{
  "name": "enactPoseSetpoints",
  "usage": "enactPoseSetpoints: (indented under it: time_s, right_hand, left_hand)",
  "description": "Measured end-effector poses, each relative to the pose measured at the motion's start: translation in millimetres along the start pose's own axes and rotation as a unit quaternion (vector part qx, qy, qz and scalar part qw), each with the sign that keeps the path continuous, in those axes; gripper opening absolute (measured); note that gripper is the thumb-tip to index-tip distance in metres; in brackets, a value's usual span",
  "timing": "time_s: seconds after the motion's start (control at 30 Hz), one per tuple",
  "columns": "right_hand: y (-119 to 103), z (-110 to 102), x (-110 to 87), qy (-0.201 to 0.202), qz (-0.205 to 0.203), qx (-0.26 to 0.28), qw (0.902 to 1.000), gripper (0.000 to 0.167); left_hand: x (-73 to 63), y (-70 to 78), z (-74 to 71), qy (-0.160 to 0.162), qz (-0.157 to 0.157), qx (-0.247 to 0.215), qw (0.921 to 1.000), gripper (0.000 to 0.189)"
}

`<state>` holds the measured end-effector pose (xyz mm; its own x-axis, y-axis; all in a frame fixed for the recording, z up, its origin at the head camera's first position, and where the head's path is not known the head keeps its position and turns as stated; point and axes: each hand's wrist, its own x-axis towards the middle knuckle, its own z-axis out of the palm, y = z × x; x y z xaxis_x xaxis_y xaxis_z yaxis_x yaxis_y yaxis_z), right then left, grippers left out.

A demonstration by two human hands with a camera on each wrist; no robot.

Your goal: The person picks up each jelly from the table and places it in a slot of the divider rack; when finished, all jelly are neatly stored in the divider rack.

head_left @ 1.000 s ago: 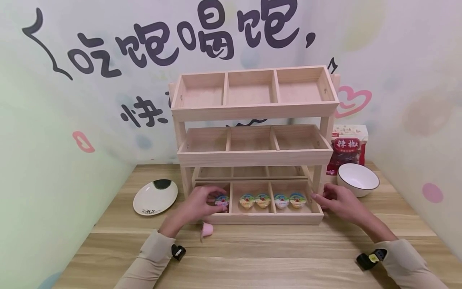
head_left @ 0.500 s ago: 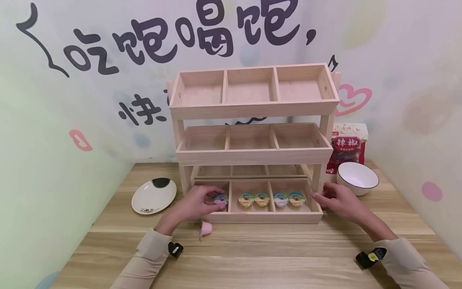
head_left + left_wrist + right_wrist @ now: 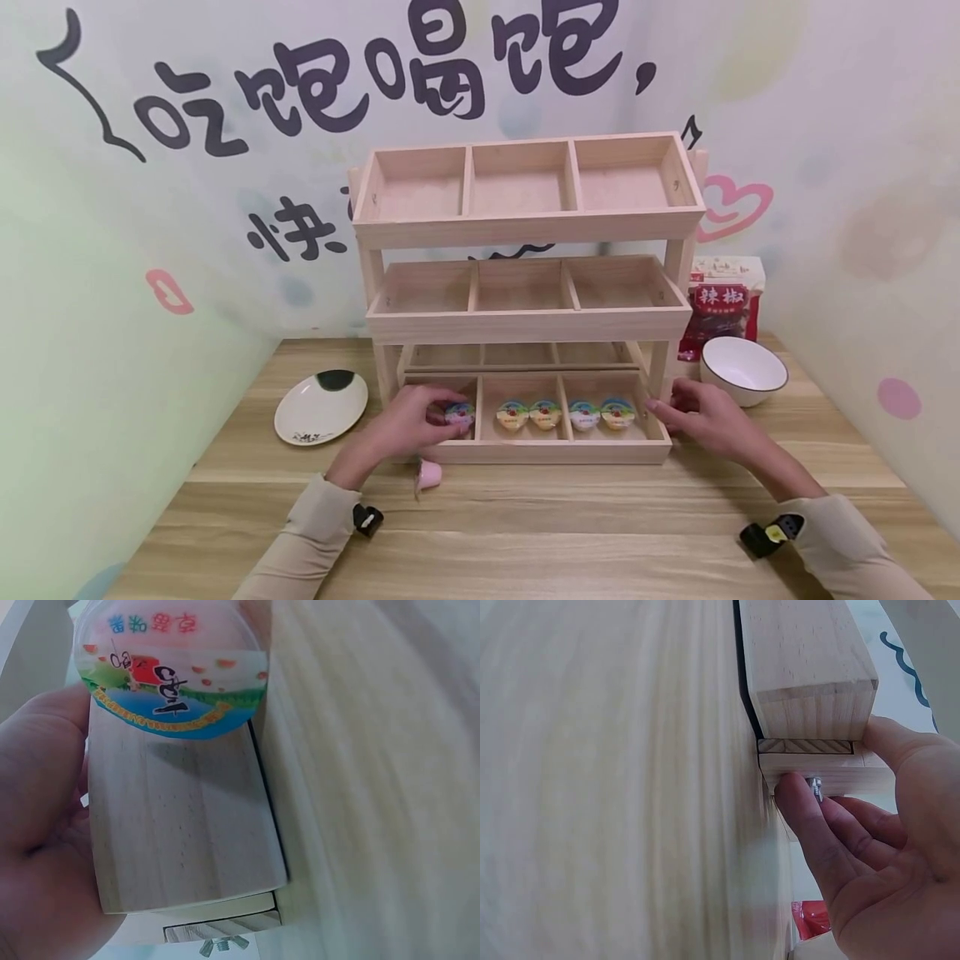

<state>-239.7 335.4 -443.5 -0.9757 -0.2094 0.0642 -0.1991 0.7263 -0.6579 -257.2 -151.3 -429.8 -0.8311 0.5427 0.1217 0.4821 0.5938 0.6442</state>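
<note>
In the bottom tray's left compartment, my left hand (image 3: 415,419) pinches a jelly cup (image 3: 460,414) with a blue and purple lid between thumb and fingers. A pink jelly cup (image 3: 429,475) lies on its side on the table below that hand; the left wrist view shows the printed lid (image 3: 171,671) of this cup in front of the tray's front board. My right hand (image 3: 708,417) holds the right end of the wooden rack (image 3: 536,454). In the right wrist view its fingertips are beside a metal wing nut (image 3: 814,787), with the thumb against the wood.
Two jelly cups (image 3: 545,414) sit in the bottom tray's middle compartment and two jelly cups (image 3: 617,414) in its right one. Two upper tiers rise over them. A plate (image 3: 300,404) lies left; a bowl (image 3: 742,371) and a red bag (image 3: 722,300) stand right.
</note>
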Motion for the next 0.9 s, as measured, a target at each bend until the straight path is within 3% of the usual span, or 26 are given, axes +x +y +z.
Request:
enactPoseSetpoints:
  time_s: [0.37,0.57,0.77,0.9]
  right_hand:
    - [-0.3,-0.3,0.1,-0.004,0.000,0.004,1.0000,0.045]
    - [0.2,-1.2,-0.3,-0.003,0.002,0.001,1.0000,0.046]
    - [1.8,-0.4,-0.2,-0.002,0.003,0.000,1.0000,0.044]
    - [2.5,0.1,0.0,-0.001,0.002,-0.003,1.0000,0.044]
  left_hand:
    - [-1.0,-0.1,0.2,0.002,0.001,0.009,1.0000,0.038]
    - [-0.7,1.4,-0.4,0.011,0.024,0.043,0.9987,0.044]
    - [-1.6,1.5,-1.9,0.008,0.028,0.029,0.9991,0.047]
    - [-7.0,3.6,-4.6,0.029,0.038,0.033,0.9983,0.045]
